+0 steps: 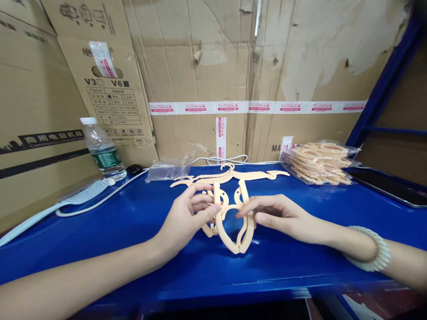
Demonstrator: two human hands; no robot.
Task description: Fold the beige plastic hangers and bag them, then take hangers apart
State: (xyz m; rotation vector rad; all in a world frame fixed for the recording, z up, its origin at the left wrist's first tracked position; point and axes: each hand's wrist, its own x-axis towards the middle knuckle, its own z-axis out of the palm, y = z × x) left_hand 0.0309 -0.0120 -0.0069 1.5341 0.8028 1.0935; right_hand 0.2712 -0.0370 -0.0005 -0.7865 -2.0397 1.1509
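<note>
A peach plastic folding hanger (227, 240) stands folded in front of me, both arms pointing up and its joint low. My left hand (187, 218) pinches the left arm between thumb and fingers. On the other side, my right hand (283, 218) has its fingers closed about the right arm. Partly hidden by my left fingers and the held hanger, another folded hanger (207, 229) rests on the blue table (143, 271). Farther back, unfolded hangers (248, 176) lie flat, overlapping one another.
A bagged stack of hangers (320, 162) sits at the back right beside a dark phone (390, 186). Back left are a water bottle (106, 155), a white fly swatter (83, 194), a white cable (96, 205) and an empty plastic bag (170, 170). Cardboard (200, 75) walls the back.
</note>
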